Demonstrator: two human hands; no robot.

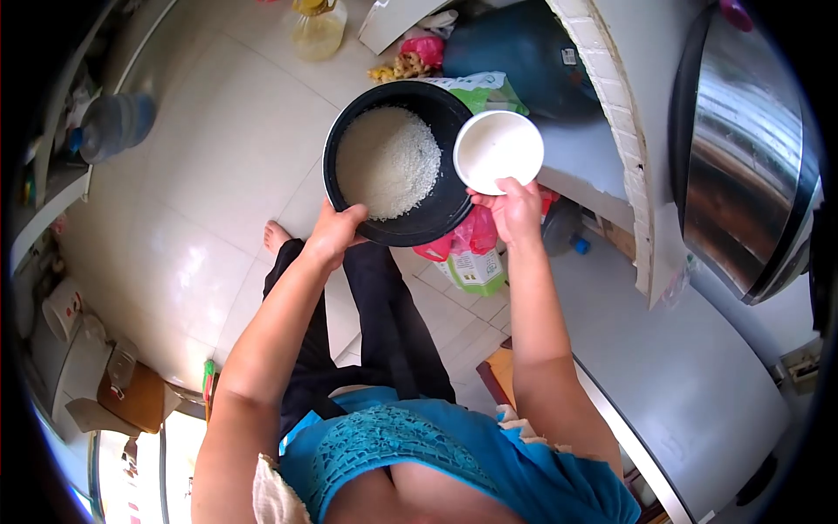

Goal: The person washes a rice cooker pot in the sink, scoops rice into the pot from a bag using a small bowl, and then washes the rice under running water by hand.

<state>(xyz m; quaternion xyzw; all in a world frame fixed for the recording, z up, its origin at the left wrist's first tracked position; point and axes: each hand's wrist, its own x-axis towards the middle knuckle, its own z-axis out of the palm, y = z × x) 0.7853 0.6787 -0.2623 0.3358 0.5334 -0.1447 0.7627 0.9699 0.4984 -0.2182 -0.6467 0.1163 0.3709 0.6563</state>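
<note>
My left hand [337, 231] grips the near-left rim of a black cooking pot [451, 188], thumb over the edge. White rice [417, 166] lies inside, heaped toward the right, with a smoother, greyish part on the left. Just right of the pot, my right hand [513, 210] is closed on the near edge of a white bowl [498, 152], thumb on the rim. The bowl is tilted so its pale inside faces me, and it overlaps the pot's right rim. No grains can be made out in it.
Below the pot, pink plastic bags [476, 231] and a green-white carton [476, 272] stand on the floor. Ginger [401, 66] and a large dark container [524, 57] are beyond. An oil jug [316, 33] stands at the top. A grey countertop [663, 367] runs along my right.
</note>
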